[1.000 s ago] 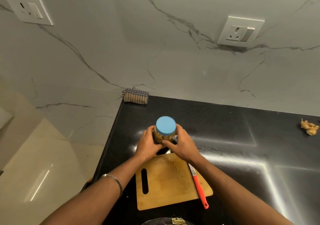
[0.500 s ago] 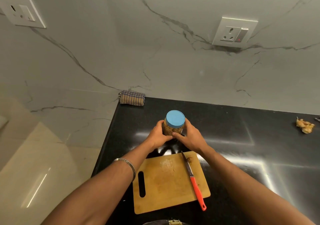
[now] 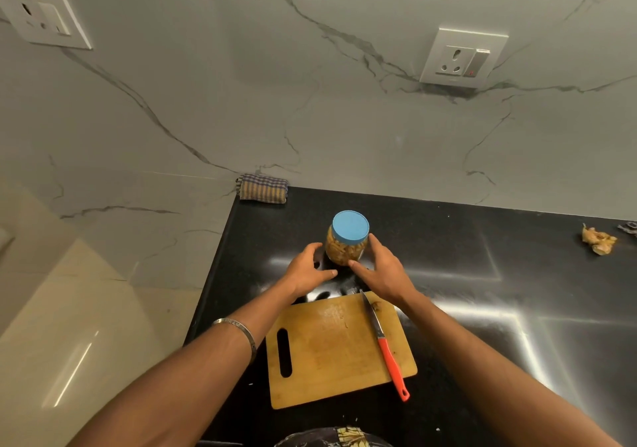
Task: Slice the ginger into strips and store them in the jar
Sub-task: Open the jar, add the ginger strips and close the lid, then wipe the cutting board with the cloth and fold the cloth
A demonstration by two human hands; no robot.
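Beyond the cutting board [image 3: 339, 350], on the black bench [image 3: 482, 274], the left hand [image 3: 307, 271] lies loose and apart from the lidded, upright ginger jar [image 3: 346, 239]; the right hand [image 3: 385, 270] touches it, fingers relaxed.

Wearing no sleeves, both forearms showing bare from the lower edge of the view up to the wrists. Carrying a thin silver-coloured metal bangle [image 3: 238, 330] round the left forearm just behind the wrist, with small engraved lettering along its outer face, too small to read. Showing no rings, watch or gloves on the left hand [image 3: 306, 270] or the right hand [image 3: 382, 269], and wearing dark cloth with a pale yellowish print [image 3: 348, 438], peeking in at the bottom edge.
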